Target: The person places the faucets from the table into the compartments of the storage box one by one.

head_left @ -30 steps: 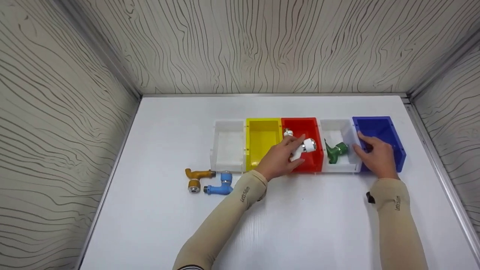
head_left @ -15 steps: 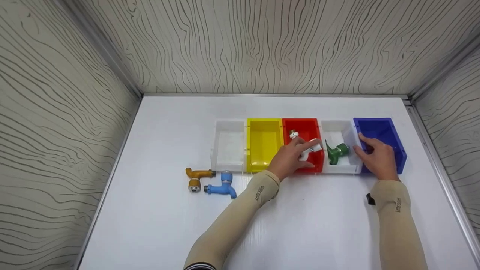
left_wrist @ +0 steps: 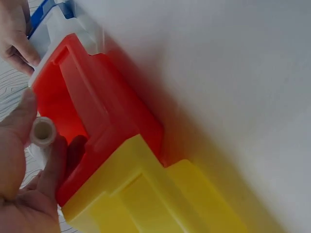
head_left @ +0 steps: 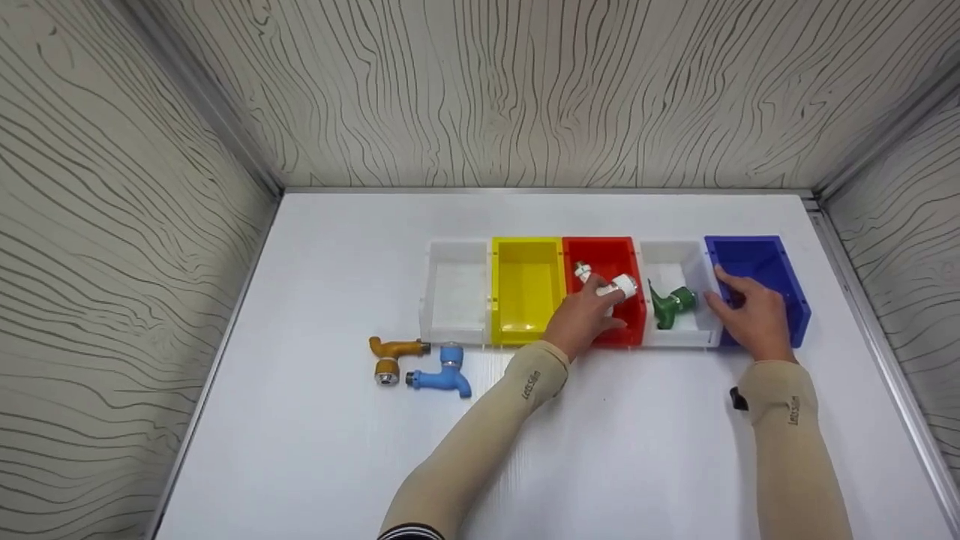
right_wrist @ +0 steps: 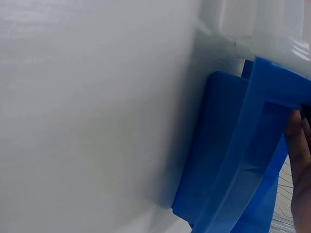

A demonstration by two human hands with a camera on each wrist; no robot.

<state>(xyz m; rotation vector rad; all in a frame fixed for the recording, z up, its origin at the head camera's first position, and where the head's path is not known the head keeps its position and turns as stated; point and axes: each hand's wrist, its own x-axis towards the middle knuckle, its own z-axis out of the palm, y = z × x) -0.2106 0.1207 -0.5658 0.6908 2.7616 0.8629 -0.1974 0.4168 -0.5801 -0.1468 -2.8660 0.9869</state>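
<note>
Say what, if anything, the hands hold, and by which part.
The left hand holds the white tap by its body; whether the right hand grips the bin containing the green tap is unclear.

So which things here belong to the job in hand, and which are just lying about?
Likely part of the job:
white tap, in the left hand
green tap, inside the inner translucent bin
orange tap
blue tap
red bin
blue bin
yellow bin
end translucent bin

Apparently just surroundings:
table
patterned walls
No loose item looks stray.
</note>
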